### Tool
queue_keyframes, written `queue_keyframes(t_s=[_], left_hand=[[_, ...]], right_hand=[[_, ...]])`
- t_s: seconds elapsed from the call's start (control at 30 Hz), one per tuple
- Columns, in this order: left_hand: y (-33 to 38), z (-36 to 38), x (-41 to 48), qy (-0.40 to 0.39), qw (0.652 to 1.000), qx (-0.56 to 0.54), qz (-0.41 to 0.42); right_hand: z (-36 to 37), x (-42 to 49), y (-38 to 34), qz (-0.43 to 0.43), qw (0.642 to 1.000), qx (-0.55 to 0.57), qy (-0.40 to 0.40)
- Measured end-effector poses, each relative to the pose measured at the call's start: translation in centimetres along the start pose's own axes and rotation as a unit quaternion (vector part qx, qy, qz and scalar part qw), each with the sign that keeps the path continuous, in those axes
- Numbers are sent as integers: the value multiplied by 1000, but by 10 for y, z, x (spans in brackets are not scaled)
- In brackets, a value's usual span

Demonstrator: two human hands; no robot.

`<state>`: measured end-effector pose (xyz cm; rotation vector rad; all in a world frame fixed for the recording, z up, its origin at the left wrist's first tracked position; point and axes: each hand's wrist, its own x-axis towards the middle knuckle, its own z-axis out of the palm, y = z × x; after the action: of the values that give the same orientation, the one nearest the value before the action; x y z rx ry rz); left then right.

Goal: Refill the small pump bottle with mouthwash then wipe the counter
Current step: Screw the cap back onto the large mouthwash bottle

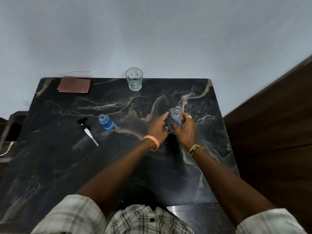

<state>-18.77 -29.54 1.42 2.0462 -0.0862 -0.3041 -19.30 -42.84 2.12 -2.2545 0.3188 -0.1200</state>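
Right hand [184,130] grips the uncapped mouthwash bottle [175,118], left hand [157,127] open against its side; keep it upright, as the open small bottle [106,123] stands left of both hands.

Plaid shirt [135,222], off-white with brown and grey checks, one dark button [152,220] down the front, sleeves [70,215] ending around the elbows. Peach rubber wristband [152,143] on the left wrist. Gold-and-brown bracelets [195,149] on the right wrist, plus a pretty ornate pale ring [189,116] that side.
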Motion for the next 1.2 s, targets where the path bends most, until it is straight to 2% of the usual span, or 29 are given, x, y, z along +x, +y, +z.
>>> queue_keyframes(t_s=[0.2, 0.3, 0.43, 0.53, 0.63, 0.7, 0.73, 0.8, 0.93, 1.03, 1.1, 1.2], left_hand=[[-10, 13, -9, -11, 1000, 12, -3], [-11, 14, -12, -13, 1000, -6, -2], [-18, 15, -18, 26, 1000, -1, -14], [-21, 13, -24, 54, 998, -2, -14], [-18, 10, -25, 67, 998, -7, -18], [-13, 9, -25, 80, 997, -4, -6], [-9, 8, -25, 82, 997, 2, 1], [-2, 6, -24, 80, 997, 13, 13], [12, 1, -18, 92, 995, 23, 39], [23, -1, -13, 101, 992, 40, 58], [30, 1, -10, 91, 992, 55, 62], [36, 5, -5, 73, 993, 81, 51]], right_hand=[[5, -4, 12, -4, 1000, 2, 1], [0, -9, 13, -8, 999, 31, -26], [-22, -27, 36, 20, 999, 22, -21], [-42, -45, 65, 13, 996, -91, -15], [-52, -49, 85, -12, 959, -260, -109], [-53, -48, 92, -29, 928, -323, -183], [-54, -49, 93, -35, 924, -324, -201], [-57, -48, 91, -31, 939, -288, -187], [-74, -34, 54, -6, 987, -146, -62], [-95, -13, 3, -78, 993, -83, 12], [-108, -1, -31, -148, 985, -86, 5], [-114, 10, -67, -195, 963, -163, -87]])
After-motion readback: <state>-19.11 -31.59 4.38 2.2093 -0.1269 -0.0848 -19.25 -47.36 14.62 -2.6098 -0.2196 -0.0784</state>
